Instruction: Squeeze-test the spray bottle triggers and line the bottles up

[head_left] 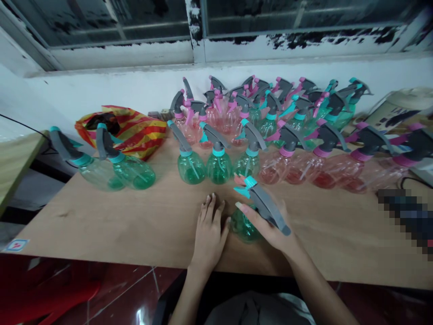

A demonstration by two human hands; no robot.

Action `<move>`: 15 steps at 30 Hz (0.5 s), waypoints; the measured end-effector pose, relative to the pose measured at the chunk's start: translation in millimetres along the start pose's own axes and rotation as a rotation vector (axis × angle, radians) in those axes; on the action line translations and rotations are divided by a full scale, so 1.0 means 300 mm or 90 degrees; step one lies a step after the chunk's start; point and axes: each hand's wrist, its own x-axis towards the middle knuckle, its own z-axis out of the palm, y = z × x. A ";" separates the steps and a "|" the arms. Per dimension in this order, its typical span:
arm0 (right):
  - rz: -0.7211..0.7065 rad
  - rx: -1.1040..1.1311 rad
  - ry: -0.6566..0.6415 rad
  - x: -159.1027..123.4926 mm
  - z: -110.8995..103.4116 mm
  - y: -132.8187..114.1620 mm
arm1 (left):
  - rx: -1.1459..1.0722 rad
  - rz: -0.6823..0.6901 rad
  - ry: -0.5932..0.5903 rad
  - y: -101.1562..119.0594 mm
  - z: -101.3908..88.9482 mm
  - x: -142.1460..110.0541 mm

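My right hand [270, 225] is wrapped round the neck of a green spray bottle [245, 225] with a grey and teal spray head. The bottle stands on the wooden table [135, 230] near its front edge. To its left, my left hand [210, 221] lies flat on the tabletop with fingers apart, thumb close to the bottle's side. Just behind the hands, a row of spray bottles includes a green one [218, 166] and a pink one [273, 168].
Several more spray bottles [216, 117] crowd the table's back against the wall. Two green bottles [135, 174] stand at the left by a red-and-yellow striped bag [142, 131]. A pixelated dark object [406, 212] lies at the right. A red chair [50, 293] is at lower left.
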 end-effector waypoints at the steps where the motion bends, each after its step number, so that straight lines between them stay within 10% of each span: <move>1: 0.000 -0.002 0.000 0.000 0.001 0.001 | 0.002 0.001 0.000 0.000 0.000 0.000; 15: -0.015 0.001 -0.012 0.006 -0.001 -0.016 | 0.017 0.007 0.016 -0.003 0.010 -0.003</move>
